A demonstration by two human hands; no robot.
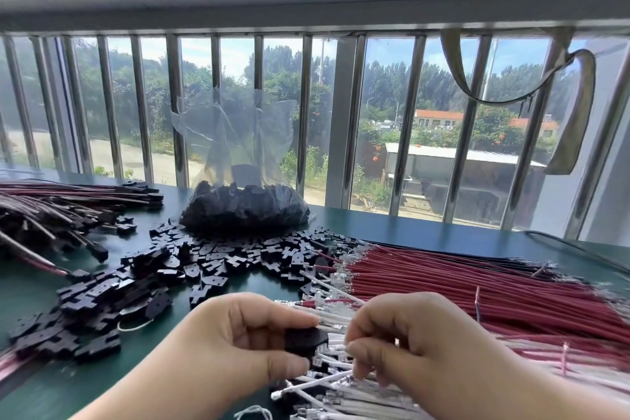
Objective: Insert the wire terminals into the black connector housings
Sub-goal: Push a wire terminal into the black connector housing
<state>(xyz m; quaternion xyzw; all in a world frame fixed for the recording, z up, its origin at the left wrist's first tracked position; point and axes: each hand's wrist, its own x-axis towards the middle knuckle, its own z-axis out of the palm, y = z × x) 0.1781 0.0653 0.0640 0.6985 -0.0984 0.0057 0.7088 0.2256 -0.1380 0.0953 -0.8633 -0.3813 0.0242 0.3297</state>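
My left hand point(238, 341) pinches a black connector housing point(305, 341) between thumb and fingers, low in the middle of the view. Just to its right, my right hand point(405, 341) pinches white wires point(332, 348) whose ends meet the housing's right edge. Whether a terminal is inside the housing I cannot tell. A heap of loose black housings point(191, 266) covers the green table point(143, 365) ahead and to the left. Red wires with clear-sleeved terminals point(477, 286) lie in a wide band on the right, with white wires point(358, 395) under my hands.
A clear plastic bag of black housings point(243, 204) stands at the back centre against the window bars point(344, 119). Wires with housings on their ends point(64, 211) lie piled at the far left. A grey strap point(576, 112) hangs from the bars at upper right.
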